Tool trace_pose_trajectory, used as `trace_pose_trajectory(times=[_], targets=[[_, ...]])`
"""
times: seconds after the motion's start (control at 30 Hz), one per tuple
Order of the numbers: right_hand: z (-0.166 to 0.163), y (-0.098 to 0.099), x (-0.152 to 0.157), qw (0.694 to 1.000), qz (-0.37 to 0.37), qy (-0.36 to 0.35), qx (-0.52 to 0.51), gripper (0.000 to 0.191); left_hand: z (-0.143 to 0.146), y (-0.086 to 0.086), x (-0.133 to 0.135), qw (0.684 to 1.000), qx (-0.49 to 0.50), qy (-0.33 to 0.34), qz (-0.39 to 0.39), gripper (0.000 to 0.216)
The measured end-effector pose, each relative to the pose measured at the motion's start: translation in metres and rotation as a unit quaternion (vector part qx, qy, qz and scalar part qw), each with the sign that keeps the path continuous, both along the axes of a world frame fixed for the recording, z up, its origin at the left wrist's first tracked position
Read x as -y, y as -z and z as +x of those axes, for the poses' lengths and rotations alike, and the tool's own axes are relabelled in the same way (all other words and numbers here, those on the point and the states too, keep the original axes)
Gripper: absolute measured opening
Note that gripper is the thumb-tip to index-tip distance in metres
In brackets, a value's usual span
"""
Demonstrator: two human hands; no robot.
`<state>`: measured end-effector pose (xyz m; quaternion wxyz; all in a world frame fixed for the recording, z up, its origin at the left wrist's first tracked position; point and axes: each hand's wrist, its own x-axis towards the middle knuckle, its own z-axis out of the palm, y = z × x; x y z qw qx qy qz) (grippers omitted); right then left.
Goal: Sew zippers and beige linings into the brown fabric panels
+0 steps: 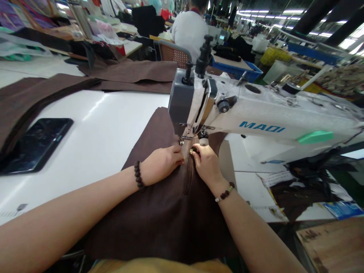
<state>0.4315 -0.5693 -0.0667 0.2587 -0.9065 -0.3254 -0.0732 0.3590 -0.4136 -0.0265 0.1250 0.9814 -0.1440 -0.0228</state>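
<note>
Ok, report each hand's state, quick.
Left hand: fingers bent, on the dark brown sheet of material; whether its grip is closed cannot be told.
Right hand: grip closed, fingertips pinching a small gold-coloured metal piece.

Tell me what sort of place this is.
Most likely a sewing workshop or factory floor: a white-and-grey metal sewing machine stands over dark brown sheet material, and another person in a white top is farther back.
</note>
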Motion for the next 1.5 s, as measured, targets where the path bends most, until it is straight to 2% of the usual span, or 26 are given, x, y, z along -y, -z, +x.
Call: trace_pose_trajectory(times=[0.07, 0.2, 0.4, 0.5, 0.6, 0.67, 0.73, 0.83, 0.9, 0.93, 1.0, 1.1, 1.2, 1.37, 1.5], targets=[[0.000, 0.000, 0.001, 1.000, 0.004, -0.004, 0.000, 0.020, 0.009, 0.001, 0.001, 0.999, 0.000, -0.033, -0.021, 0.009], [-0.001, 0.000, 0.004, 1.000, 0.021, -0.020, 0.001, 0.021, 0.021, 0.008, 0.003, 0.995, -0.023, -0.073, -0.063, 0.011], [-0.001, 0.002, 0.002, 0.999, 0.035, -0.032, 0.000, 0.022, 0.023, 0.014, 0.002, 0.992, -0.033, -0.089, -0.077, 0.006], [-0.005, -0.013, 0.010, 0.995, 0.076, -0.059, -0.012, 0.020, 0.020, 0.016, 0.000, 0.993, -0.031, -0.077, -0.087, 0.007], [-0.010, -0.038, 0.038, 0.988, 0.144, -0.060, 0.008, 0.015, 0.018, 0.019, -0.003, 0.992, -0.023, -0.061, -0.111, 0.011], [-0.011, -0.054, 0.069, 0.986, 0.153, -0.010, 0.058, 0.013, 0.018, 0.020, -0.005, 0.991, -0.024, -0.049, -0.122, 0.015], [-0.006, -0.064, 0.108, 0.977, 0.146, 0.090, 0.126, 0.015, 0.019, 0.021, -0.006, 0.991, -0.030, -0.043, -0.126, 0.018], [0.009, -0.074, 0.161, 0.917, 0.174, 0.290, 0.211, 0.015, 0.019, 0.021, -0.006, 0.990, -0.034, -0.041, -0.127, 0.021], [0.022, -0.079, 0.183, 0.885, 0.176, 0.358, 0.241, 0.019, 0.019, 0.021, -0.006, 0.990, -0.036, -0.041, -0.127, 0.020], [0.027, -0.082, 0.189, 0.880, 0.169, 0.371, 0.245, 0.020, 0.019, 0.020, -0.006, 0.990, -0.038, -0.043, -0.127, 0.020], [0.036, -0.087, 0.197, 0.891, 0.128, 0.374, 0.222, 0.020, 0.019, 0.021, -0.006, 0.990, -0.040, -0.046, -0.124, 0.020], [0.041, -0.088, 0.209, 0.909, -0.016, 0.392, 0.140, 0.016, 0.019, 0.021, -0.006, 0.991, -0.036, -0.045, -0.120, 0.024], [0.037, -0.079, 0.232, 0.886, -0.128, 0.435, 0.096, 0.019, 0.020, 0.024, -0.007, 0.991, -0.032, -0.044, -0.122, 0.026], [0.026, -0.059, 0.276, 0.852, -0.194, 0.484, 0.048, 0.023, 0.022, 0.035, -0.012, 0.991, -0.018, -0.051, -0.125, 0.026], [0.028, -0.055, 0.291, 0.836, -0.207, 0.507, 0.036, 0.025, 0.025, 0.045, -0.017, 0.991, -0.020, -0.042, -0.123, 0.027]])
